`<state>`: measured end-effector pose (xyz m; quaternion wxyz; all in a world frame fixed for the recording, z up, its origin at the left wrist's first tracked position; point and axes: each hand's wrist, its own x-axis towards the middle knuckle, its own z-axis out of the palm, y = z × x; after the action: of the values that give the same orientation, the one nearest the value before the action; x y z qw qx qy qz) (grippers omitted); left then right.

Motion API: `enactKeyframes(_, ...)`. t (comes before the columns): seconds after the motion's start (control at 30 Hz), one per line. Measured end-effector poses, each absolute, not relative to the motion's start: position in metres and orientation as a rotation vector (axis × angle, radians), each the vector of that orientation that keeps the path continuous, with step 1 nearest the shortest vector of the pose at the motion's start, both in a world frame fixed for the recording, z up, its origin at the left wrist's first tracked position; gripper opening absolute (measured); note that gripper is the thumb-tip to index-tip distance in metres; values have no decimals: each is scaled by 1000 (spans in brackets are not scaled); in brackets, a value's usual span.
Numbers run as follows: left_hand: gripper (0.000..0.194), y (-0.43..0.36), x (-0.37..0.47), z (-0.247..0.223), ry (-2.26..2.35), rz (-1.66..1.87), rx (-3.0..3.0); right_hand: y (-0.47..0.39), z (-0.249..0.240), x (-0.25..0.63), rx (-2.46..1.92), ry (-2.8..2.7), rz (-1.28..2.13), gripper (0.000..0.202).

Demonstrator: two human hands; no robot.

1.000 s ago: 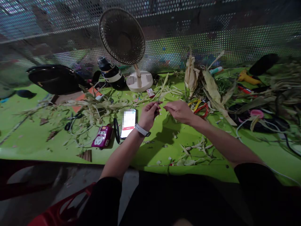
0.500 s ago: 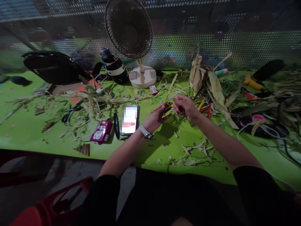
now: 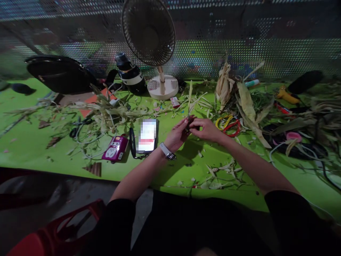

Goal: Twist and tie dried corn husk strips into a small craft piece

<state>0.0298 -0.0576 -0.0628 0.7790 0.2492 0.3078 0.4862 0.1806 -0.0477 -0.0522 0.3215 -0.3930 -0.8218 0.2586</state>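
Note:
A narrow pale-green strip of corn husk (image 3: 190, 93) stands almost upright above my left hand (image 3: 179, 134), whose thumb and fingers pinch its lower end. The left wrist wears a watch with a light strap (image 3: 166, 150). My right hand (image 3: 205, 129) meets the left one from the right, fingers bent and pressed together at the base of the strip. What lies between the right fingertips is too small and dark to make out. Just right of this hand are red-handled pliers (image 3: 233, 129) and yellow handles (image 3: 222, 121).
A phone (image 3: 147, 136) and a purple power socket (image 3: 115, 148) lie left of my hands. Behind stand a fan (image 3: 162, 87) and a dark bottle (image 3: 131, 78). Dried husks (image 3: 246, 99) are heaped at right, more husk (image 3: 106, 115) at left. Scraps (image 3: 226, 172) lie near the front edge.
My right hand has come down and in against the left fingers. The husk strip, slanting to the right before, now points upward. The view has shifted slightly.

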Motion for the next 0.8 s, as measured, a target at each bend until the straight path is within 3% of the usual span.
enactKeyframes(0.2, 17, -59, 29, -62, 734, 1110, 576, -45, -45, 190, -1086, -2050, 820, 17)
enactKeyframes(0.8, 26, -60, 32, -76, 904, 1346, 1127, -52, -46, 179, -1198, -2192, 432, 16)
